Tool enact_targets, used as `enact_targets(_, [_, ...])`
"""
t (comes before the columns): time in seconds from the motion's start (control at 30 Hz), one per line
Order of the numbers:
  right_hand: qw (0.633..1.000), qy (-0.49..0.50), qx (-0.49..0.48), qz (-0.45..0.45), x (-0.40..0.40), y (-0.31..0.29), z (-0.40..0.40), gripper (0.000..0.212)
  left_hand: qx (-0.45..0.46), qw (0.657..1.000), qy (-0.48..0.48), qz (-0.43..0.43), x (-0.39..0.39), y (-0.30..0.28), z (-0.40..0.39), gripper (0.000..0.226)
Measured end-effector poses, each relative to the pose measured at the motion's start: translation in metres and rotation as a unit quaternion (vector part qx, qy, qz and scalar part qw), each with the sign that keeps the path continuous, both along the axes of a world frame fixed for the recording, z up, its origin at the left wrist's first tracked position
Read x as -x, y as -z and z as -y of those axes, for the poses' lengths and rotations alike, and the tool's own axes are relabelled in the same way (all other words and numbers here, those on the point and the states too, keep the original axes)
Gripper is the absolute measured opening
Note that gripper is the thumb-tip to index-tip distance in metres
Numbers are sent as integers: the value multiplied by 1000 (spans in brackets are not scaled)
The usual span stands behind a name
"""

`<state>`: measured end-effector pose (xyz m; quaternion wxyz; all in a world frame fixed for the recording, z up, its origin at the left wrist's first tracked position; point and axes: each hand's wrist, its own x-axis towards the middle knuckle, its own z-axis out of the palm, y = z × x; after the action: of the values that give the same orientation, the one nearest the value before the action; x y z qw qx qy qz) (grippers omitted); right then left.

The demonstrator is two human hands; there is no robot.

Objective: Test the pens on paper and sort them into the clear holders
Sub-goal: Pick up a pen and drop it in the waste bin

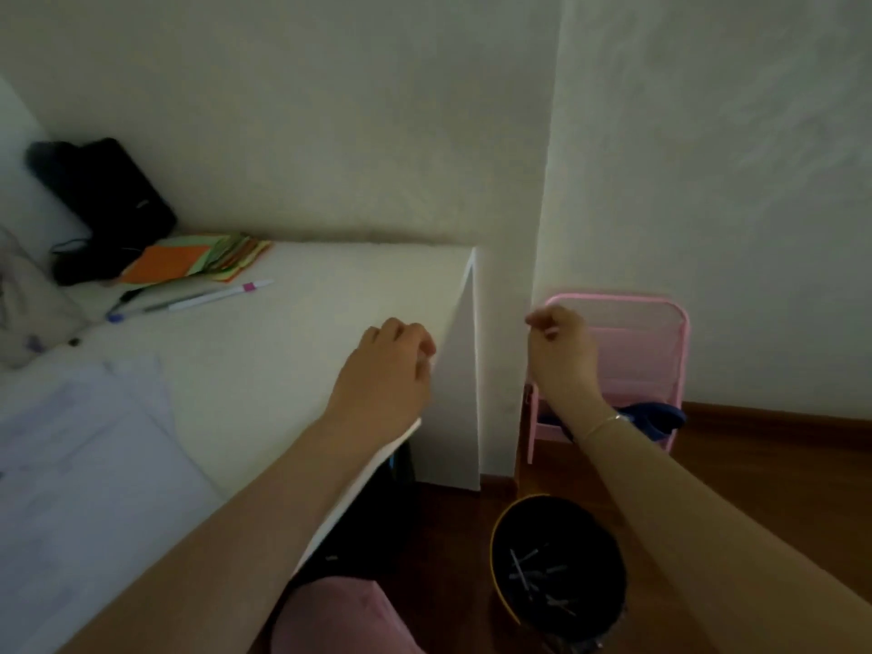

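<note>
— What do we see of each grip? 
— The left hand rests at the counter edge, mid-frame, fingers curled, nothing visibly held. The right hand hangs beyond the edge, fingers pinched together; whether anything sits between them we cannot tell.

— And the pens? 
— Pens lie at the frame's left on the counter, beside coloured paper; white sheets lower left. More lie in a black bin on the floor, at the bottom.
</note>
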<state>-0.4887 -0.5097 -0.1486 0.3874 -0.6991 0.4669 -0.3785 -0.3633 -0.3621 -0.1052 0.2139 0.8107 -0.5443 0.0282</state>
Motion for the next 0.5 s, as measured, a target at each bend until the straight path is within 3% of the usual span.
enact_targets(0.07, [996,-26,73,54,-33,-52,-12,25,-15,996,13,-87,-13,-19,-9,21])
enact_targets(0.2, [970,-147,177,82,-100,-121,-56,20,65,995,-26,-73,-56,-52,-54,19])
enact_targets(0.4, [919,-329,218,-19,-212,-105,-114,27,46,986,-162,-20,-124,-45,-133,20])
enact_targets(0.5, [892,-377,218,-125,-255,-88,-137,38,20,977,-213,7,-144,-29,-155,16])
